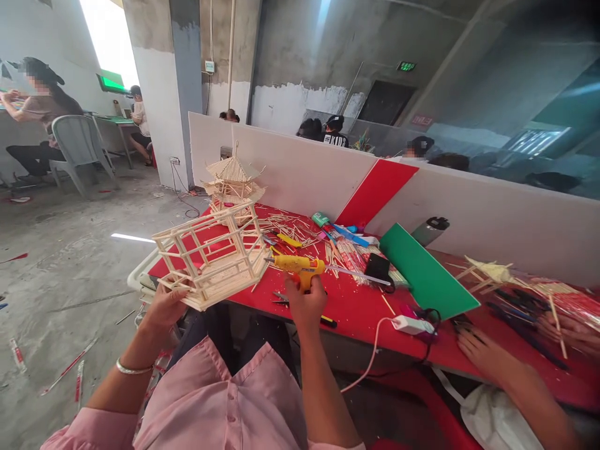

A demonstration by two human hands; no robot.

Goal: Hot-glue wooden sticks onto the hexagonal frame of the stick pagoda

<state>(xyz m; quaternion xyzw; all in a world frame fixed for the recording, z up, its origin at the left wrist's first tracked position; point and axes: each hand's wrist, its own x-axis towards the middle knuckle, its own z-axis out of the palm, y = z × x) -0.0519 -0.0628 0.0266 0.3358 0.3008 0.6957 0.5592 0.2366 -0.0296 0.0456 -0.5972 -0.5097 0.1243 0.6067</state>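
Observation:
My left hand (169,306) grips the lower left corner of a wooden stick frame (213,250), an open box-like model built of thin pale sticks, held tilted above the table's near edge. In my right hand (307,300) is a yellow hot glue gun (297,265), my fingers wrapped round its handle. A clear glue stick (359,275) juts from its back end. The gun's nozzle points left and is close to the frame's right side; whether they touch I cannot tell. Behind the frame stands a stick pagoda (234,181) with tiered roofs.
Loose sticks (290,224), yellow-handled pliers (289,240), scissors (280,299) and a black box (377,270) lie on the red table (262,312). A green board (424,269) leans at right, near a white power strip (415,325). A co-worker's hands (487,350) are further right. A white partition (300,169) stands behind.

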